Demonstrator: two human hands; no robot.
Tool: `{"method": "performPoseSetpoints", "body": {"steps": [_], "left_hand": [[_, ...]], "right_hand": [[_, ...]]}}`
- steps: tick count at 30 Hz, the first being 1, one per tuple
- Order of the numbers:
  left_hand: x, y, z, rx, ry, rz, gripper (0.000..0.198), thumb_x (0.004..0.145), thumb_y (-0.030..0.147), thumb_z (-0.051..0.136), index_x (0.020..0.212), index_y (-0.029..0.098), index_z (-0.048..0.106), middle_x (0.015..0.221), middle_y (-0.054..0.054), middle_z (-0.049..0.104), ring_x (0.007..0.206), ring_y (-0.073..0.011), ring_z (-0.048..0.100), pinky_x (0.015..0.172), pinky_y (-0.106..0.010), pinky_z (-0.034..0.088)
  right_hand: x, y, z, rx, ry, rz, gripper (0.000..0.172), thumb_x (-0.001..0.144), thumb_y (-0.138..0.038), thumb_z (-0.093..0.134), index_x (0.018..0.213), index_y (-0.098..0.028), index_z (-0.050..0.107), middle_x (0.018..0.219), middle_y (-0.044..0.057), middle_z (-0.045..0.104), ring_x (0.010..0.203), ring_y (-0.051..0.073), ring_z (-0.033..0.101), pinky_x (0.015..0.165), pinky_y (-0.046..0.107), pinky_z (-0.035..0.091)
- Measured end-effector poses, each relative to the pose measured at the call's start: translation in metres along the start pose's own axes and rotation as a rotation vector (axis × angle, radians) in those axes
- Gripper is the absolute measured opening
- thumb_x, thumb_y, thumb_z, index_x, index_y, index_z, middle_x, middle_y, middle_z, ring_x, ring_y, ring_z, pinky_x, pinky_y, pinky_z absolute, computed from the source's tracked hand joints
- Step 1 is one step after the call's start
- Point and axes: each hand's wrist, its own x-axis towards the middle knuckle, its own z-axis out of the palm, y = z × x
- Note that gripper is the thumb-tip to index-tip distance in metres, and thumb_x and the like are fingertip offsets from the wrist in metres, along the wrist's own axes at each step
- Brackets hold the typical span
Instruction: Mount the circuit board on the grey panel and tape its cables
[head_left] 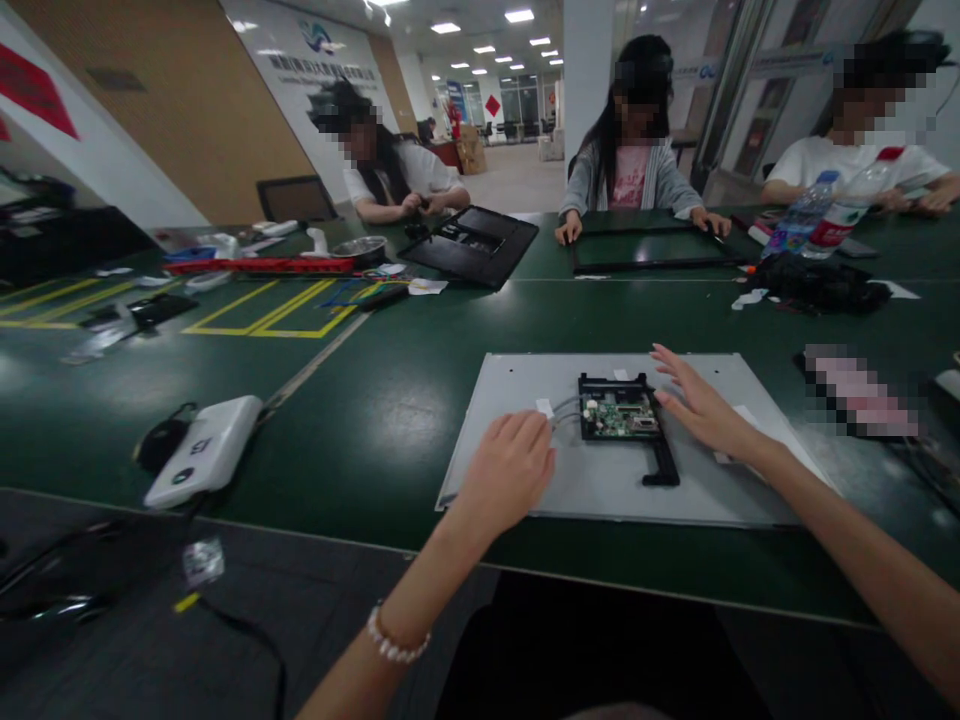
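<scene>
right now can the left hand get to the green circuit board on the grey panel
Probably yes: the left hand rests on the grey panel beside the green circuit board, only thin wires between. The right hand sits at the board's other side, not covering it.

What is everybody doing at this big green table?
A grey panel lies flat on the green table. The camera wearer's left hand rests on it beside a small green circuit board; the right hand, fingers spread, sits at the board's other side. Across the table, another person holds a black frame.
</scene>
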Motion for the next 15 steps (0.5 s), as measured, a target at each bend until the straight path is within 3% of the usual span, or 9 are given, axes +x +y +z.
{"method": "performPoseSetpoints", "body": {"steps": [2,5,10,15], "left_hand": [[-0.009,0.025,0.007,-0.023,0.011,-0.035,0.026,0.095,0.022,0.046,0.113,0.010,0.061,0.116,-0.013,0.064,0.113,-0.0263,0.057,0.098,-0.041,0.043],[-0.014,0.043,0.018,-0.043,0.055,-0.127,0.025,0.094,0.020,0.047,0.114,0.011,0.059,0.119,-0.013,0.064,0.117,-0.0266,0.056,0.103,-0.044,0.041],[-0.015,0.048,0.023,-0.108,0.081,-0.218,0.019,0.094,0.017,0.046,0.106,0.014,0.059,0.116,-0.012,0.065,0.120,-0.0262,0.055,0.105,-0.044,0.040],[-0.017,0.048,0.024,-0.157,0.082,-0.234,0.021,0.094,0.015,0.045,0.110,0.016,0.060,0.125,-0.011,0.064,0.128,-0.0254,0.051,0.110,-0.048,0.035]], "right_hand": [[0.001,-0.014,-0.004,-0.041,0.004,-0.039,0.065,0.099,-0.039,0.044,0.156,-0.034,0.011,0.155,0.010,0.034,0.138,0.028,0.040,0.111,0.056,0.034],[0.004,-0.035,-0.008,-0.115,-0.023,-0.109,0.064,0.099,-0.038,0.044,0.155,-0.032,0.014,0.154,0.011,0.035,0.140,0.027,0.037,0.113,0.055,0.032],[0.013,-0.066,-0.004,-0.187,-0.112,-0.225,0.055,0.099,-0.036,0.044,0.151,-0.026,0.030,0.148,0.012,0.045,0.136,0.026,0.041,0.113,0.051,0.033],[0.020,-0.090,0.018,-0.246,-0.223,-0.383,0.042,0.094,-0.027,0.052,0.136,-0.023,0.052,0.140,0.011,0.055,0.134,0.026,0.045,0.111,0.051,0.036]]}}
